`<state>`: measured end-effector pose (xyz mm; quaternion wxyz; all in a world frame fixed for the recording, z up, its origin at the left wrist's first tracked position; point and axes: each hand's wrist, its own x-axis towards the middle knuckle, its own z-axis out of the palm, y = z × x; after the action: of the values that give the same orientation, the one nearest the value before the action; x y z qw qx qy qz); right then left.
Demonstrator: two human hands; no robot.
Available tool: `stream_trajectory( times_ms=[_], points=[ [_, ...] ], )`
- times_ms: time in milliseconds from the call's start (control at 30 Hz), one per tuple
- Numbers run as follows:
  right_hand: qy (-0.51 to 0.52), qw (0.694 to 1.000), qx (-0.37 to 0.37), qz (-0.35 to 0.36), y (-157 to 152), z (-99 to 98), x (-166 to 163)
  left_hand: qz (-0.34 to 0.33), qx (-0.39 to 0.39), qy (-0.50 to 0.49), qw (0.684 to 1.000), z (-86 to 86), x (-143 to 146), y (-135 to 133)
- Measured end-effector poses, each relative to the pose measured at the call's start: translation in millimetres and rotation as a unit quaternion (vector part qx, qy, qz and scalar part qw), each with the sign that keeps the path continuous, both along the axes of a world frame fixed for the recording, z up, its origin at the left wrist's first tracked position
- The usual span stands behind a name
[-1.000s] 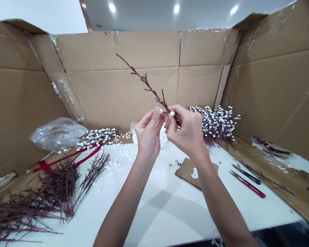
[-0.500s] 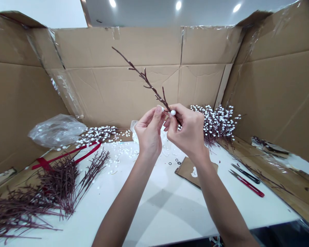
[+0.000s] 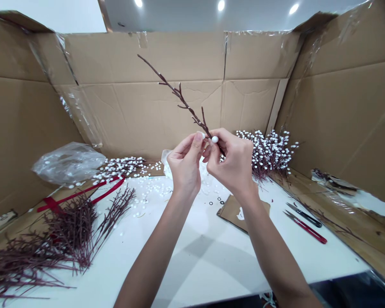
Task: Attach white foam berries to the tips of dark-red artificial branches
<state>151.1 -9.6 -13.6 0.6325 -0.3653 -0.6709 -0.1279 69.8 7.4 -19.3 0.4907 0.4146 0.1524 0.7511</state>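
My right hand [image 3: 231,157] is closed around the lower part of a brown artificial twig [image 3: 186,106], which slants up to the left with short side shoots. A white berry [image 3: 214,139] shows on the twig beside my right fingertips. Thumb and forefinger of my left hand [image 3: 186,160] pinch a second small white berry [image 3: 203,136] close to the twig, just left of the first one. Whether that berry touches a twig tip is hidden by the fingers. Both hands are raised above the white table [image 3: 199,265].
Bare brown twigs [image 3: 73,231] lie at left by a red ribbon [image 3: 107,192]. Berried twigs [image 3: 271,152] stand back right, and others [image 3: 122,167] lie back left near a plastic bag [image 3: 69,162]. Loose white berries are scattered mid-table. Right are a cardboard piece [image 3: 231,214] and thread snips [image 3: 308,229].
The whole view has shifted very slightly. Both hands keep their hold on the twig and berry, with almost no movement between them.
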Motion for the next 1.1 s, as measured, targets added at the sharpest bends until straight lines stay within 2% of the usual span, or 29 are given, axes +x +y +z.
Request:
stream_trajectory(
  times_ms=[400, 700, 1100],
  points=[
    [0.022, 0.999, -0.037, 0.021, 2.2, -2.7, 1.4, -0.003, 0.019, 0.032, 0.999, 0.2, -1.2, 0.2],
    [0.082, 0.99, -0.066, 0.097, 4.4, -3.2, 1.1, 0.013, 0.023, -0.013, 1.0, -0.1, -0.7, 1.9],
    [0.062, 0.996, -0.037, 0.053, 3.3, -3.9, 0.3, 0.008, 0.017, -0.005, 1.0, 0.8, -1.8, 0.0]
  ],
)
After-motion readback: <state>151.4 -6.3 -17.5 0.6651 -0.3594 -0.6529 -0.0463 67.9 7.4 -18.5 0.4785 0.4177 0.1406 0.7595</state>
